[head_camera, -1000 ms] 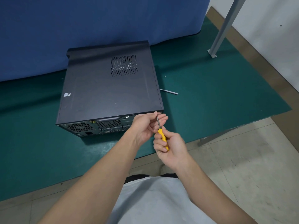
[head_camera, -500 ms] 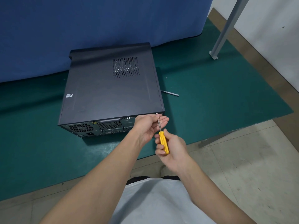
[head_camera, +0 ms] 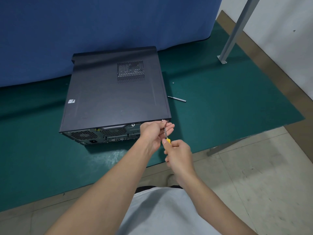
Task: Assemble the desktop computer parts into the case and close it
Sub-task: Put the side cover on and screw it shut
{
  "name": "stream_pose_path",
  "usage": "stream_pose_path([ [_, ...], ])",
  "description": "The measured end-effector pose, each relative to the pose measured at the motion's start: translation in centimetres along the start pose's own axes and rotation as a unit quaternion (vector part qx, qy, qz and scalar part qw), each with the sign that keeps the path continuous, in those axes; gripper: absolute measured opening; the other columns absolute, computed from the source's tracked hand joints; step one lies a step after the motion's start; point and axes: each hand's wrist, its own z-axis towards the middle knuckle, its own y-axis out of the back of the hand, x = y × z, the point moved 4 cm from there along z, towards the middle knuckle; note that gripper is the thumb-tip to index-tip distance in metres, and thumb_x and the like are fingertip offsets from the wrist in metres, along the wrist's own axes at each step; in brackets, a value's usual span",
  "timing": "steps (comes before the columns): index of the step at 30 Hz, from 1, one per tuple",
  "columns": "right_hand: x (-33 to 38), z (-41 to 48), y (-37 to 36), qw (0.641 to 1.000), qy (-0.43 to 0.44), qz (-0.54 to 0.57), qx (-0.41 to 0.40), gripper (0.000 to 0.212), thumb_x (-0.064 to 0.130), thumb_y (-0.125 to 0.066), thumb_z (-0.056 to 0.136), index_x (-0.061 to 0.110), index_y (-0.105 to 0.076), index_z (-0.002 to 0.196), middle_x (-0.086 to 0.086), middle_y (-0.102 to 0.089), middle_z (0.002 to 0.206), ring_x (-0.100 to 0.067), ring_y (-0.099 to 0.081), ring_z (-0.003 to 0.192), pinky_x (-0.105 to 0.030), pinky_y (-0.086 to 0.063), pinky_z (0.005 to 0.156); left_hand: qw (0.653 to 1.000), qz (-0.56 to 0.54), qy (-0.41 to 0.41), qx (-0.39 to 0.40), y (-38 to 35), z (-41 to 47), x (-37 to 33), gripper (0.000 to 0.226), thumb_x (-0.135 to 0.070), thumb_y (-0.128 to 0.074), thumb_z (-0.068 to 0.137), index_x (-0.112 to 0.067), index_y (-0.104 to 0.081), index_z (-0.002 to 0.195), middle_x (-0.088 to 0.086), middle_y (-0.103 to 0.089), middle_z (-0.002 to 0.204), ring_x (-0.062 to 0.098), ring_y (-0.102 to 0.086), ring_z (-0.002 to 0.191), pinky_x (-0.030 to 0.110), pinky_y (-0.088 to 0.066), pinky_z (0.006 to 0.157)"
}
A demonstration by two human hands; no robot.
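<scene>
A black desktop case (head_camera: 111, 99) lies on its side on the green mat (head_camera: 228, 102), its side panel on and its rear ports facing me. My right hand (head_camera: 177, 153) grips the yellow handle of a screwdriver (head_camera: 166, 135). The tip sits at a screw (head_camera: 162, 120) on the case's rear right corner. My left hand (head_camera: 155, 131) is at that corner, its fingers around the screwdriver shaft near the tip.
A loose metal bit (head_camera: 177, 99) lies on the mat just right of the case, and a small screw (head_camera: 173, 82) lies farther back. A grey metal post (head_camera: 235, 29) stands at the back right. A blue curtain (head_camera: 101, 31) hangs behind the case.
My right hand has slid lower on the yellow handle, covering most of it, with a small turn of the wrist. The left hand and the case stay in place.
</scene>
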Motion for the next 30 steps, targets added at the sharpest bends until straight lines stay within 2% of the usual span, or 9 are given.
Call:
stream_pose_path([
  [3, 0.2, 0.1, -0.3, 0.995, 0.051, -0.082, -0.036, 0.037, 0.031, -0.047, 0.099, 0.011, -0.056, 0.069, 0.0, -0.059, 0.06, -0.023, -0.053, 0.061, -0.033, -0.042, 0.056, 1.0, -0.015, -0.006, 0.002, 0.2, -0.1, 0.2, 0.002, 0.009, -0.06, 0.088, 0.011, -0.061, 0.088, 0.023, -0.07, 0.076, 0.028, -0.073, 0.068, 0.029, -0.06, 0.059],
  [8, 0.1, -0.1, -1.0, 0.876, -0.205, 0.412, 0.144, 0.034, 0.026, -0.045, 0.101, -0.001, -0.057, 0.084, -0.004, -0.05, 0.056, -0.009, -0.035, 0.039, -0.019, -0.025, 0.032, 0.998, -0.004, 0.024, 0.05, 0.2, -0.2, -0.4, 0.01, 0.008, -0.05, 0.094, 0.012, -0.059, 0.092, 0.023, -0.071, 0.076, 0.027, -0.073, 0.069, 0.029, -0.059, 0.057],
  [11, 0.5, -0.1, 0.5, 0.998, -0.034, 0.051, 0.017, 0.034, 0.041, -0.058, 0.092, 0.009, -0.059, 0.084, -0.003, -0.06, 0.067, -0.017, -0.053, 0.056, -0.028, -0.037, 0.048, 1.0, -0.002, 0.003, 0.005, 0.2, -0.1, -0.3, 0.007, 0.012, -0.055, 0.09, 0.012, -0.06, 0.087, 0.023, -0.069, 0.072, 0.026, -0.072, 0.063, 0.027, -0.058, 0.054],
  [14, 1.1, -0.5, 0.2, 0.968, 0.114, -0.214, -0.066, 0.028, 0.032, -0.052, 0.096, 0.008, -0.06, 0.085, -0.004, -0.065, 0.079, -0.025, -0.053, 0.079, -0.033, -0.032, 0.064, 1.0, 0.002, -0.014, -0.008, 0.2, 0.0, 0.1, 0.002, 0.01, -0.061, 0.087, 0.011, -0.062, 0.086, 0.022, -0.069, 0.076, 0.025, -0.072, 0.063, 0.026, -0.057, 0.055],
  [17, 0.2, 0.2, -0.1, 0.987, -0.059, 0.139, 0.046, 0.029, 0.018, -0.046, 0.1, 0.001, -0.059, 0.079, -0.003, -0.056, 0.069, -0.017, -0.047, 0.051, -0.027, -0.034, 0.043, 0.999, -0.001, 0.006, 0.041, 0.2, -0.2, 0.1, 0.007, 0.009, -0.054, 0.092, 0.01, -0.06, 0.09, 0.022, -0.07, 0.08, 0.026, -0.073, 0.067, 0.028, -0.059, 0.058],
  [20, 0.2, -0.5, -0.8, 0.885, -0.191, 0.397, 0.151, 0.029, 0.021, -0.045, 0.101, -0.002, -0.059, 0.088, -0.007, -0.054, 0.062, -0.01, -0.041, 0.043, -0.02, -0.029, 0.036, 0.999, 0.015, 0.017, 0.043, 0.2, -0.1, -0.2, 0.009, 0.011, -0.05, 0.093, 0.011, -0.06, 0.09, 0.022, -0.071, 0.073, 0.027, -0.073, 0.067, 0.028, -0.059, 0.056],
  [25, 0.7, -0.1, -0.3, 0.991, 0.069, -0.11, -0.042, 0.026, 0.034, -0.055, 0.094, 0.012, -0.059, 0.08, -0.003, -0.066, 0.074, -0.025, -0.06, 0.069, -0.039, -0.051, 0.065, 1.0, 0.024, -0.01, -0.001, 0.1, -0.1, -0.1, 0.004, 0.014, -0.059, 0.086, 0.011, -0.062, 0.086, 0.023, -0.068, 0.074, 0.026, -0.072, 0.062, 0.026, -0.057, 0.053],
  [28, 0.1, 0.5, -0.8, 0.982, -0.057, 0.172, 0.054, 0.027, 0.02, -0.047, 0.099, 0.006, -0.057, 0.079, -0.003, -0.054, 0.065, -0.014, -0.042, 0.048, -0.026, -0.035, 0.042, 1.0, 0.011, 0.003, 0.028, 0.2, -0.2, -0.2, 0.005, 0.009, -0.057, 0.09, 0.011, -0.061, 0.088, 0.024, -0.07, 0.077, 0.028, -0.073, 0.067, 0.027, -0.058, 0.056],
  [30, 0.5, -0.1, -1.3, 0.882, -0.174, 0.408, 0.157, 0.024, 0.015, -0.044, 0.1, 0.0, -0.055, 0.085, -0.005, -0.048, 0.062, -0.008, -0.034, 0.041, -0.019, -0.025, 0.033, 0.999, 0.0, 0.014, 0.04, 0.3, -0.1, -0.5, 0.01, 0.007, -0.053, 0.094, 0.011, -0.06, 0.089, 0.024, -0.071, 0.075, 0.027, -0.073, 0.068, 0.027, -0.059, 0.057],
])
